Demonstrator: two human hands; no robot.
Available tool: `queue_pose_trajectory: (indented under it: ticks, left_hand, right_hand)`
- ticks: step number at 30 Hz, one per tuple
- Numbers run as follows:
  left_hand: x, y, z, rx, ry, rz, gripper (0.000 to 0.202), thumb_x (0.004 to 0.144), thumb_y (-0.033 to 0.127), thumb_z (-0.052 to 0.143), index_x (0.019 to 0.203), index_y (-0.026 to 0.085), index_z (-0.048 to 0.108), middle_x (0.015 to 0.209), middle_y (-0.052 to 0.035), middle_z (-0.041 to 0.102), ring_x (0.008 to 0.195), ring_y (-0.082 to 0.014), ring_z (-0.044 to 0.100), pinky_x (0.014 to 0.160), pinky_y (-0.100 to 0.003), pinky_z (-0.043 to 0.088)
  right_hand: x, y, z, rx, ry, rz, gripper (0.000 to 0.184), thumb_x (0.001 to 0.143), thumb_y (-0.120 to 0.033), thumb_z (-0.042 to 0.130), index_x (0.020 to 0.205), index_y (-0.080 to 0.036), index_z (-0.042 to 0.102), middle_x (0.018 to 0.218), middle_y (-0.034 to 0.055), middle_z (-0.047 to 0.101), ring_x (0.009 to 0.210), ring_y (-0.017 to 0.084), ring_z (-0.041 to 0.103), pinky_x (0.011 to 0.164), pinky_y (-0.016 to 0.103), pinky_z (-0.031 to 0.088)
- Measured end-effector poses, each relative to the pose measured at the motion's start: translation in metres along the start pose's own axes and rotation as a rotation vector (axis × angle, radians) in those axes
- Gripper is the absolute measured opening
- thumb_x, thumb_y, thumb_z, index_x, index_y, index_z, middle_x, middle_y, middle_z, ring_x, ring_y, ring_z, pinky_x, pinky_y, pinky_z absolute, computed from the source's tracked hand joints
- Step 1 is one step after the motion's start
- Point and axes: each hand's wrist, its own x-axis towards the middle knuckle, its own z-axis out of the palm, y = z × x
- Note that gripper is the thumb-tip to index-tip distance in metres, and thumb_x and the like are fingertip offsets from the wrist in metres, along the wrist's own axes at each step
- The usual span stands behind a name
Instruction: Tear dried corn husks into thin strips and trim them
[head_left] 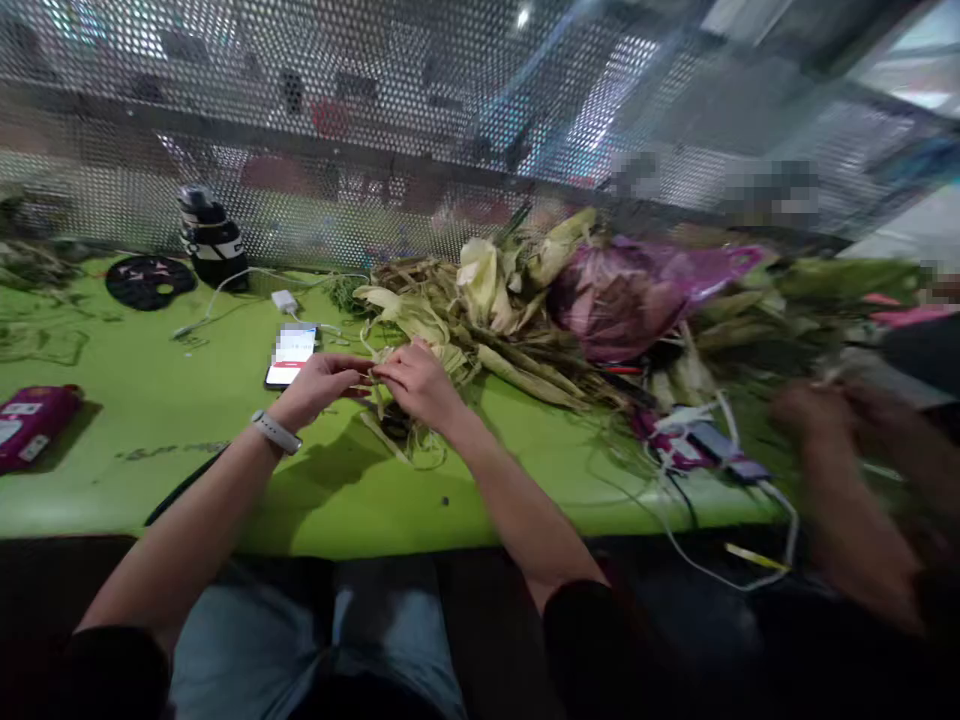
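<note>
My left hand (324,388), with a pale band at the wrist, is closed with fingertips and thumb together. Right against it, my right hand (421,382) pinches too. Between them is a thin pale strip of husk (380,402), whose lower part hangs over the table. Just beyond my hands lies a heap of dried, corn-like husks (525,365), pale yellow to brown. A phone (292,355) with a lit screen lies beside my left hand. My fingers partly hide the strip.
On the green table (202,400) are a black bottle (214,245), a black round palette (150,282), a magenta box (37,425), a purple plastic bag (622,295) and tangled white cables (731,425). Another person's hands (817,415) work at the right. A perforated metal screen (420,120) stands behind.
</note>
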Motion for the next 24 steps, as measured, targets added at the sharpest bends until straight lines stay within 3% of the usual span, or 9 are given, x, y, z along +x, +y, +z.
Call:
queue_pose_trajectory:
  ticks: [5, 9, 17, 21, 24]
  left_hand:
    - [0.0019, -0.0006, 0.0005, 0.017, -0.013, 0.020, 0.025, 0.066, 0.023, 0.078, 0.089, 0.013, 0.075, 0.084, -0.0061, 0.075, 0.076, -0.0157, 0.070, 0.085, -0.037, 0.057]
    - [0.0031, -0.0002, -0.0011, 0.072, -0.045, 0.009, 0.029, 0.066, 0.024, 0.080, 0.093, 0.014, 0.075, 0.090, -0.0077, 0.075, 0.078, -0.0151, 0.070, 0.085, -0.037, 0.057]
    - [0.0076, -0.0088, -0.0040, 0.031, -0.058, 0.062, 0.037, 0.067, 0.020, 0.081, 0.102, 0.013, 0.068, 0.093, -0.0080, 0.074, 0.082, -0.0153, 0.070, 0.075, -0.031, 0.057]
    - [0.0082, -0.0081, -0.0053, 0.059, -0.042, 0.097, 0.036, 0.068, 0.022, 0.081, 0.101, 0.013, 0.069, 0.088, -0.0069, 0.074, 0.079, -0.0140, 0.069, 0.072, -0.028, 0.056]
    - [0.0081, -0.0074, -0.0063, 0.073, -0.038, 0.162, 0.039, 0.069, 0.025, 0.081, 0.105, 0.015, 0.069, 0.087, -0.0057, 0.074, 0.077, -0.0129, 0.068, 0.069, -0.026, 0.055]
  right_hand:
    - [0.0008, -0.0013, -0.0005, 0.005, -0.026, 0.047, 0.021, 0.095, -0.023, 0.049, 0.100, -0.019, 0.069, 0.091, 0.0073, 0.067, 0.090, 0.021, 0.057, 0.109, 0.048, 0.030]
    - [0.0017, -0.0029, -0.0020, 0.031, -0.015, 0.100, 0.016, 0.093, -0.022, 0.052, 0.096, -0.017, 0.067, 0.091, 0.0077, 0.069, 0.090, 0.022, 0.058, 0.106, 0.044, 0.033]
    - [0.0025, -0.0023, -0.0045, 0.077, -0.032, 0.102, 0.014, 0.093, -0.022, 0.052, 0.092, -0.020, 0.066, 0.090, 0.0058, 0.069, 0.088, 0.021, 0.058, 0.108, 0.046, 0.030]
    - [0.0034, -0.0034, -0.0041, 0.161, 0.014, 0.117, 0.014, 0.094, -0.025, 0.051, 0.091, -0.020, 0.064, 0.091, 0.0055, 0.068, 0.089, 0.020, 0.059, 0.104, 0.042, 0.034]
    - [0.0051, -0.0044, -0.0083, 0.285, 0.123, 0.230, 0.017, 0.094, -0.032, 0.051, 0.093, -0.018, 0.062, 0.091, 0.0065, 0.066, 0.087, 0.019, 0.059, 0.091, 0.036, 0.042]
